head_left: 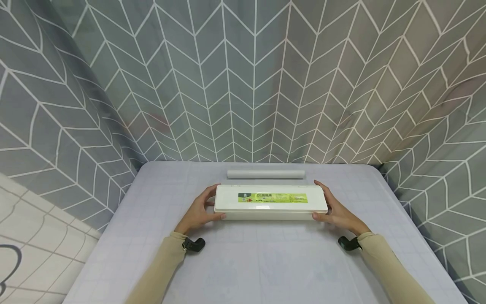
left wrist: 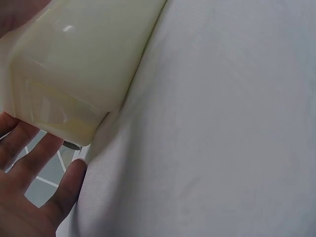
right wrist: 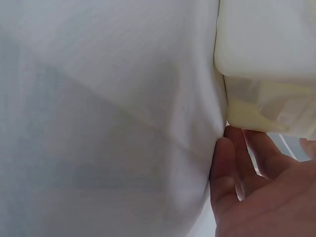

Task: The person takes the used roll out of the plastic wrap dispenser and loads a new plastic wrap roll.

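Note:
A long white cling film box [head_left: 281, 207] with a yellow-green label [head_left: 272, 198] lies across the table, its lid down. My left hand [head_left: 201, 211] grips its left end, thumb at the front and fingers toward the back. At the right end my right hand [head_left: 336, 211] holds it in the same way. The left wrist view has the box's end [left wrist: 64, 98] close against the cloth, with the left fingers [left wrist: 37, 155] beside it. In the right wrist view, fingers [right wrist: 242, 153] reach in along the other end [right wrist: 271, 101].
Just behind the box lies a white roll [head_left: 265, 174], parallel to it. A pale cloth covers the table [head_left: 258, 261]. Patterned grey curtains [head_left: 243, 84] hang behind and on both sides. Each wrist wears a black camera [head_left: 194, 244].

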`<action>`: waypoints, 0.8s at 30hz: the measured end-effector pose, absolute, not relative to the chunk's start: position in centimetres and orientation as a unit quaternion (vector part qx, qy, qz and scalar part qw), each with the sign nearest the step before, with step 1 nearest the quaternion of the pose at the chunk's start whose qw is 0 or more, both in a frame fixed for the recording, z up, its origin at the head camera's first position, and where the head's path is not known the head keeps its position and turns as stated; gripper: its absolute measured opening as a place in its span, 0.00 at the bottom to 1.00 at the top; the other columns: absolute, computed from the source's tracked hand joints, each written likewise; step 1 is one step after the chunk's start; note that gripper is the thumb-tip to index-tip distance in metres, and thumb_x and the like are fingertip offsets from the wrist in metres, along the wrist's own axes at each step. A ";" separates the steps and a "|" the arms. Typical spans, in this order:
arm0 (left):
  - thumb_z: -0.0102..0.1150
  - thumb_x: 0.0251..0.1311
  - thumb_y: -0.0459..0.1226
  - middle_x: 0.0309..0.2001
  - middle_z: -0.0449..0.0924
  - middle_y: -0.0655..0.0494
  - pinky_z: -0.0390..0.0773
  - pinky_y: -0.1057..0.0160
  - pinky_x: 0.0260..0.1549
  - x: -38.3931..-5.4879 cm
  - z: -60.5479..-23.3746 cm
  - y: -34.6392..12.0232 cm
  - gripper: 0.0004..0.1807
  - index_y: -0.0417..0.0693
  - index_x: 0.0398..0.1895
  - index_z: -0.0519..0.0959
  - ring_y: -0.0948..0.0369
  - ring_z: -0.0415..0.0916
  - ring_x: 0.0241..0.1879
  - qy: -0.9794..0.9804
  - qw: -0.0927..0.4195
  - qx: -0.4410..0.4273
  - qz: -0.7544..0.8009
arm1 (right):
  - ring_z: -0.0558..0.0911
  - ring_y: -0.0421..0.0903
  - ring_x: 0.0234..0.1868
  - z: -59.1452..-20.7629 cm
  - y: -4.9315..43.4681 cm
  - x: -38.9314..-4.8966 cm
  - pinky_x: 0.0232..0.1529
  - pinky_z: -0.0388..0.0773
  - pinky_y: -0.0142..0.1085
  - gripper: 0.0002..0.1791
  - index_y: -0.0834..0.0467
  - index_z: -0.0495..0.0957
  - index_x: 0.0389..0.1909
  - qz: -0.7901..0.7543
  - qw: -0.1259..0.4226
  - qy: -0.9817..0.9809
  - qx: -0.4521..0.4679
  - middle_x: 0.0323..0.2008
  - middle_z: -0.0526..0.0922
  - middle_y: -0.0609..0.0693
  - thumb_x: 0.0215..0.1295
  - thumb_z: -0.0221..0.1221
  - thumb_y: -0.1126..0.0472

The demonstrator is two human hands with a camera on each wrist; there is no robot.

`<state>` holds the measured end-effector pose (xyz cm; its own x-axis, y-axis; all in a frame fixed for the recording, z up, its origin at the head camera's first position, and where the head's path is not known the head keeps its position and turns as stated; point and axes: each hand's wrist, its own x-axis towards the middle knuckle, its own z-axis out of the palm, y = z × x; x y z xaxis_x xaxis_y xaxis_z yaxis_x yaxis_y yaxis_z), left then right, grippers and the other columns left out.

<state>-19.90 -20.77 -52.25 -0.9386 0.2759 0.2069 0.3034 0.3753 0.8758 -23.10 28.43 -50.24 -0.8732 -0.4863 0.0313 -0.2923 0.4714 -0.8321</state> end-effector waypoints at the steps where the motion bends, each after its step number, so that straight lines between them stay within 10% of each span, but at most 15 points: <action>1: 0.85 0.50 0.37 0.76 0.70 0.43 0.82 0.45 0.63 -19.9 -52.3 -20.8 0.56 0.48 0.81 0.62 0.43 0.69 0.75 -0.829 0.013 -0.174 -0.531 | 0.66 0.63 0.72 -50.2 28.5 -23.1 0.66 0.65 0.69 0.65 0.41 0.35 0.87 -0.459 0.103 0.852 -0.230 0.77 0.62 0.68 0.64 0.73 0.58; 16: 0.85 0.50 0.37 0.76 0.70 0.44 0.80 0.43 0.64 -19.8 -52.3 -20.7 0.55 0.49 0.81 0.63 0.42 0.69 0.75 -0.825 0.015 -0.177 -0.537 | 0.77 0.33 0.58 -50.0 28.6 -23.0 0.58 0.73 0.35 0.53 0.49 0.48 0.84 -0.465 0.084 0.848 -0.240 0.69 0.75 0.62 0.67 0.71 0.62; 24: 0.85 0.50 0.38 0.76 0.69 0.44 0.77 0.40 0.66 -19.9 -52.2 -20.7 0.54 0.50 0.80 0.63 0.42 0.67 0.76 -0.826 0.013 -0.176 -0.536 | 0.73 0.30 0.62 -49.7 28.3 -22.8 0.64 0.71 0.53 0.54 0.48 0.48 0.84 -0.451 0.076 0.856 -0.241 0.74 0.70 0.61 0.66 0.72 0.60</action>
